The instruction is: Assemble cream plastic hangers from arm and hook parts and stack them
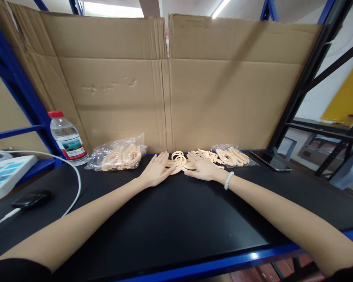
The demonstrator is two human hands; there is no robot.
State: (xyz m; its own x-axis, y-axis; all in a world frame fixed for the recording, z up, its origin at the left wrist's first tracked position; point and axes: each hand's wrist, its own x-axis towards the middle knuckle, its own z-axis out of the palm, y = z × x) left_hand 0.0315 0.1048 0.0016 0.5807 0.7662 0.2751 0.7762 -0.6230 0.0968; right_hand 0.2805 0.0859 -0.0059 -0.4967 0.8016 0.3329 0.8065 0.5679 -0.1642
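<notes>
Both arms reach forward across the black table. My left hand (pixel 156 171) lies flat with fingers stretched out, at the left side of several pale, curved, ring-like pieces (pixel 179 159) that look like wood. On their right side rests my right hand (pixel 202 167), palm down and fingers extended, a pale beaded bracelet (pixel 228 180) on its wrist. Parts of the pale pieces are hidden under both hands. More loose pale pieces (pixel 212 156) lie just beyond my right hand. Neither hand grips anything.
Clear plastic bags of similar pale pieces lie at left (pixel 122 156) and right (pixel 232 155). A red-capped water bottle (pixel 67 139), a white power strip (pixel 11 172), a cable and a black device (pixel 32 199) are on the left. A phone (pixel 270 160) lies right. Cardboard (pixel 120 86) walls the back.
</notes>
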